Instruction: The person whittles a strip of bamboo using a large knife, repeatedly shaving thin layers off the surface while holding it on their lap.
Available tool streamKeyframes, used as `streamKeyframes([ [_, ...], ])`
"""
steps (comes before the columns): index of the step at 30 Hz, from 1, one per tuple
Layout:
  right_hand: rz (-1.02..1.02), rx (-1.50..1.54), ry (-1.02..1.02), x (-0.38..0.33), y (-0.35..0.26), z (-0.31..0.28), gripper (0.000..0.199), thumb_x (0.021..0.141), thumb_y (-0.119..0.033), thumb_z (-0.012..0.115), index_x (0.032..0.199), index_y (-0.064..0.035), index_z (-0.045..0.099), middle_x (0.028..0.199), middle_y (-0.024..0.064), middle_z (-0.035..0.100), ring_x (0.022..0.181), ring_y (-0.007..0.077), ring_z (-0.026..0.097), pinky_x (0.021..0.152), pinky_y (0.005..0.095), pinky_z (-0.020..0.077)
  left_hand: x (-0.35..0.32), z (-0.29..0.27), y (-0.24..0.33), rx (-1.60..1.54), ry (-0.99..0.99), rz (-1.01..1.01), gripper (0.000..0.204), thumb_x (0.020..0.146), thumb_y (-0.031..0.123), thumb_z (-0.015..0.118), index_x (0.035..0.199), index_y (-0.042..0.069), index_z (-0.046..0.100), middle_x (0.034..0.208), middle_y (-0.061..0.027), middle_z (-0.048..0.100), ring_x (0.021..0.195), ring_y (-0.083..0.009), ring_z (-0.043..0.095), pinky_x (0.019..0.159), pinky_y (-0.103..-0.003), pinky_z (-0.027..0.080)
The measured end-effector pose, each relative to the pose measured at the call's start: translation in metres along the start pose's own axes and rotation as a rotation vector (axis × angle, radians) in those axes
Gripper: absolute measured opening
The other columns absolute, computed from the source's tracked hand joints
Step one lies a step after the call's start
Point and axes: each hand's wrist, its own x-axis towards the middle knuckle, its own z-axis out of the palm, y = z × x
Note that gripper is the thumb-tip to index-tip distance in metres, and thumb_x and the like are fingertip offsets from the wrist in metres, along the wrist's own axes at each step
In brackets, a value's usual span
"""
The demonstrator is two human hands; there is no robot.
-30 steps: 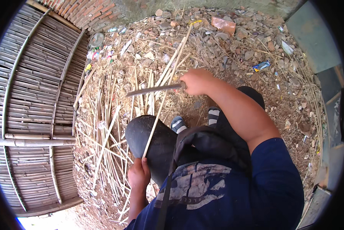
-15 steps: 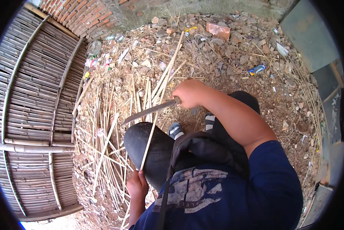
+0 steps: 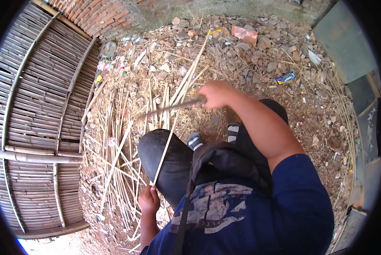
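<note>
Fingers of the left hand [image 3: 149,199] gripped a bamboo strip [image 3: 179,108]; the right hand [image 3: 216,93] clasped a blurred knife [image 3: 169,107] against it.

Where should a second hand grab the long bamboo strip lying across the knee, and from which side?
Grip the bamboo strip on its bare middle stretch, above the knee and below the blade, coming from the left, where the ground is open. The left hand already holds its near end; the right hand holds the blade.
</note>
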Motion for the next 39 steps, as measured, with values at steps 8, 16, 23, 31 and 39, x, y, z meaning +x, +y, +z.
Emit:
streamKeyframes([
  [8,0.064,0.002,0.044,-0.003,-0.007,-0.012,0.026,0.079,-0.018,0.068,0.099,-0.0024,0.069,0.087,0.0148,0.067,0.084,0.0297,0.068,0.074,0.0445,0.0537,-0.013,0.003,-0.006,0.003,0.038,-0.022,0.027,0.101,0.022,0.048,0.084,0.005,0.058,0.068,-0.0229,0.061,0.062,-0.0464,0.061,0.056,-0.055,0.046],
  [16,0.358,0.332,-0.048,0.029,0.059,-0.002,0.026,0.077,-0.017,0.071,0.095,0.0017,0.07,0.086,0.0153,0.068,0.076,0.0226,0.068,0.067,0.0368,0.0534,-0.005,0.0,-0.003,0.155,0.164,0.014,0.023,0.098,0.023,0.058,0.081,0.007,0.057,0.063,-0.0203,0.059,0.055,-0.0436,0.059,0.051,-0.054,0.045],
  [23,0.019,-0.047,-0.003,0.003,-0.002,0.004,0.023,0.075,-0.01,0.064,0.096,-0.0053,0.072,0.084,0.0138,0.068,0.082,0.0271,0.069,0.073,0.0428,0.0551,0.001,-0.02,0.012,0.109,-0.005,-0.007,0.025,0.099,0.023,0.056,0.081,0.006,0.053,0.064,-0.0208,0.06,0.057,-0.0446,0.059,0.052,-0.054,0.044],
  [31,0.025,-0.029,0.054,-0.021,0.008,-0.032,0.026,0.075,-0.016,0.068,0.099,-0.0083,0.073,0.088,0.0154,0.069,0.086,0.0335,0.069,0.075,0.0456,0.0542,-0.003,-0.008,0.02,-0.063,-0.052,0.033,0.028,0.102,0.025,0.055,0.083,0.005,0.057,0.064,-0.0173,0.059,0.056,-0.0366,0.06,0.052,-0.046,0.045],
  [39,0.026,-0.062,0.165,-0.022,0.021,-0.035,0.03,0.076,-0.023,0.074,0.101,-0.0072,0.071,0.089,0.0166,0.069,0.088,0.0344,0.068,0.076,0.047,0.053,0.005,-0.035,0.013,-0.804,-0.638,-0.431,0.028,0.107,0.032,0.051,0.094,0.007,0.056,0.072,-0.001,0.06,0.058,-0.0074,0.05,0.053,-0.024,0.04],
])
